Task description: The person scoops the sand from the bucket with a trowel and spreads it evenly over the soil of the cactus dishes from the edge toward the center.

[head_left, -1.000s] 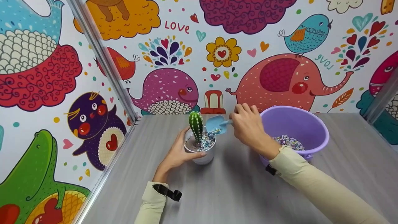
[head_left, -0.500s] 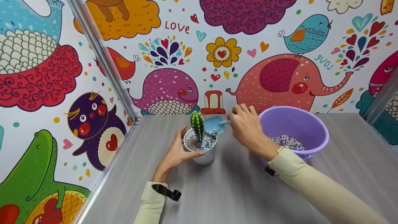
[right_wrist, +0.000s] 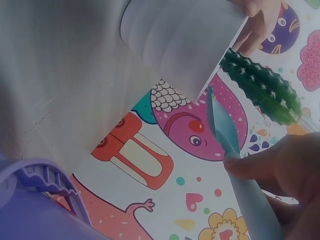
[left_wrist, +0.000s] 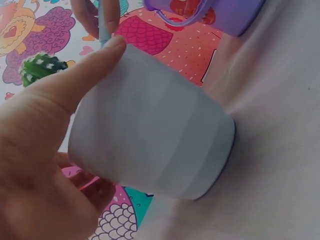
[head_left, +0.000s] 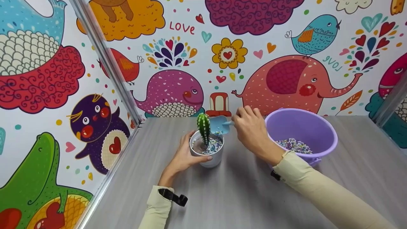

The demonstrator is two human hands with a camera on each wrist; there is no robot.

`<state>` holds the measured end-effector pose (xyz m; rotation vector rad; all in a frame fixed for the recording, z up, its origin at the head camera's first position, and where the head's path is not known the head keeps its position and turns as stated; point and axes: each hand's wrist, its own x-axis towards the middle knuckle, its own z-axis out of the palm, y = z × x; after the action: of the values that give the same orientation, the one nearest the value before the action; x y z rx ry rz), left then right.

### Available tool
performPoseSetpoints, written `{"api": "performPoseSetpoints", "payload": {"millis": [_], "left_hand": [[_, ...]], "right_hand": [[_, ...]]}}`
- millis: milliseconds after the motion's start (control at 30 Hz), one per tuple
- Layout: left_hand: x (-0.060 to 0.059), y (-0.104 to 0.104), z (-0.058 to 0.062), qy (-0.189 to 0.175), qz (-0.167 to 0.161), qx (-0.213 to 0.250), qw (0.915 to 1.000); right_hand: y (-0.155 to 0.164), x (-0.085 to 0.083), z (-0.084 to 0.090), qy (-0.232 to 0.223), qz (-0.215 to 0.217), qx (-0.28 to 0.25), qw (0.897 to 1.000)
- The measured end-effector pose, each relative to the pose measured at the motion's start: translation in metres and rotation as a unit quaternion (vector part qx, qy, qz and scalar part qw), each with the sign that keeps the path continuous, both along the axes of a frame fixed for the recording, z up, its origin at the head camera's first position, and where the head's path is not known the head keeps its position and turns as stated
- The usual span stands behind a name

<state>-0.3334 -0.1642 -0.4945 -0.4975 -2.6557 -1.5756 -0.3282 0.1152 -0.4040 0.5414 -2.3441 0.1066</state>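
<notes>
Your right grip (head_left: 251, 127) is closed on the handle of a blue scoop (head_left: 221, 125), thumb and fingers pinching it. Scoop blade sticks out left of that grip, at the far right part of the rim of a white pot (head_left: 211, 160); can't tell if it touches. A few small beads are on the blade.

Your left grip (head_left: 186, 157) is curled round the pot: thumb across the near side, fingers round the left and far sides. Pot is on the table (head_left: 222, 200), left of your right grip and a bit nearer you. Green cactus (head_left: 203, 125) stands in it, just beside the blade. Beads in the pot (head_left: 214, 145) lie mostly on the side toward your right grip.

Purple bucket (head_left: 313, 127) is just right of your right grip, with more beads inside (head_left: 294, 145); your right forearm crosses in front of it.
</notes>
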Motion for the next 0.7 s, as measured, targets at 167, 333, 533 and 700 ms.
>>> {"api": "performPoseSetpoints", "payload": {"millis": [167,333,533,700], "left_hand": [[0.0000,0.0011,0.0000,0.006,0.004,0.004,1.0000],[0.0000,0.0006,-0.0004,0.008,0.001,0.007,0.9999],[0.0000,0.0002,0.0008,0.009,-0.001,0.004,1.0000],[0.0009,-0.0004,0.0008,0.005,0.000,-0.002,1.0000]], "right_hand": [[0.0010,-0.0002,-0.0011,0.004,-0.010,0.017,1.000],[0.0027,0.0002,0.0002,0.010,-0.010,0.015,1.000],[0.0037,0.0005,0.0013,0.017,-0.005,0.014,1.000],[0.0050,0.0017,0.0013,0.022,-0.002,0.013,1.000]]}}
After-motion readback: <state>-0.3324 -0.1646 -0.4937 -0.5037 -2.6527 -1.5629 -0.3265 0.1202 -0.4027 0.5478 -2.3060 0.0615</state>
